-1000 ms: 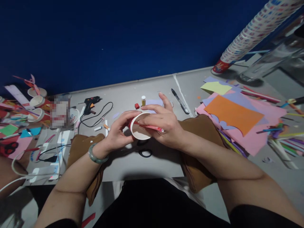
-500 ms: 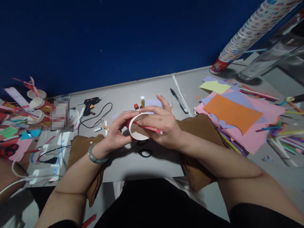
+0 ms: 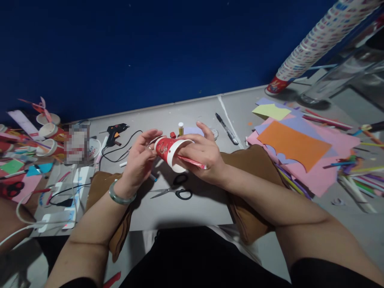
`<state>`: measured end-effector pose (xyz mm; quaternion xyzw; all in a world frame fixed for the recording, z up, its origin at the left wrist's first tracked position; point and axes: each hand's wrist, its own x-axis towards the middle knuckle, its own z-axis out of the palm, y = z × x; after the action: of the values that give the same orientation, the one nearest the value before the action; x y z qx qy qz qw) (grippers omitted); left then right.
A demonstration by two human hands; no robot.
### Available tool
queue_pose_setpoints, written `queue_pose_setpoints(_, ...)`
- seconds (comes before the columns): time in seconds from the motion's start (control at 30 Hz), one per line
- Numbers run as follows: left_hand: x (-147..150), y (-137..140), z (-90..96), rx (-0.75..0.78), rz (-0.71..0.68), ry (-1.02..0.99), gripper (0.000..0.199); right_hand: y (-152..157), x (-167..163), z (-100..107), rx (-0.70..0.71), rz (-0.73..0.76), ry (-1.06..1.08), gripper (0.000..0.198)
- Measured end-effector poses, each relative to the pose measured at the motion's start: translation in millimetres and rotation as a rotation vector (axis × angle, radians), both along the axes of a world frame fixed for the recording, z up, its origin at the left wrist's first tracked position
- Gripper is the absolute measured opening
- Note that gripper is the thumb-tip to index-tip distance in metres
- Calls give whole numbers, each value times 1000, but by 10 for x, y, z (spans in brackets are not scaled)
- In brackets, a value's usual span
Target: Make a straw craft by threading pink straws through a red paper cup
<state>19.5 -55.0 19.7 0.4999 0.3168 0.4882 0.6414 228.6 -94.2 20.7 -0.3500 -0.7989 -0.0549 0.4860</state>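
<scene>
Between my hands a red paper cup [image 3: 163,149] with a white rim lies tilted, its mouth facing right. A small dark spot marks its side near the rim. My left hand [image 3: 140,160] is closed at the cup's base, its fingers bent, some hidden behind it. My right hand [image 3: 204,154] reaches into the mouth with its fingertips hidden inside, one finger raised. Along that hand runs a slim red pen-like stick [image 3: 195,162], gripped there, its far end inside the cup. Below lie open scissors [image 3: 171,192] with black handles.
Brown cushions [image 3: 250,188] lie under both forearms. A black glue gun [image 3: 115,134], a glue stick [image 3: 181,128] and a black marker [image 3: 226,128] are behind. Coloured paper [image 3: 295,144] and a tall cup stack [image 3: 312,46] stand right; decorated cups [image 3: 49,148] and a power strip [image 3: 78,192] are left.
The cup has turned sideways, showing its red side instead of its open mouth. My left hand has shifted from around its side to its base. More of the scissors now shows.
</scene>
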Motion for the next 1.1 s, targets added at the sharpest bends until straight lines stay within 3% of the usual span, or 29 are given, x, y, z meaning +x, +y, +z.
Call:
queue_pose_setpoints(0.1,11,30,-1,-175,-37,9,39,22,-10,-51,-25,-10,37,16)
queue_pose_setpoints(0.2,4,45,-17,-184,-124,101,38,24,-6,-59,-90,18,74,16)
queue_pose_setpoints(0.27,-6,42,-28,-39,-130,177,46,22,4,-51,-136,48,92,14)
queue_pose_setpoints(0.4,-7,11,-27,532,-163,446,79,23,17,-48,-290,90,138,11)
queue_pose_setpoints(0.5,5,-14,-16,722,-200,663,70,32,14,-51,-405,136,152,10)
queue_pose_setpoints(0.63,-34,19,-14,611,-125,716,59,46,18,3,-493,157,274,11)
queue_pose_setpoints(0.73,-112,100,-3,495,-56,697,55,58,45,83,-465,147,497,11)
queue_pose_setpoints(0.8,-163,161,22,456,-88,655,55,73,71,123,-468,99,657,11)
queue_pose_setpoints(0.97,-221,262,113,665,-373,447,59,152,123,129,-593,46,921,27)
queue_pose_setpoints(1.03,-234,277,120,710,-395,443,57,183,129,127,-646,99,968,30)
queue_pose_setpoints(1.1,-252,286,95,657,-364,441,61,192,128,148,-706,141,994,32)
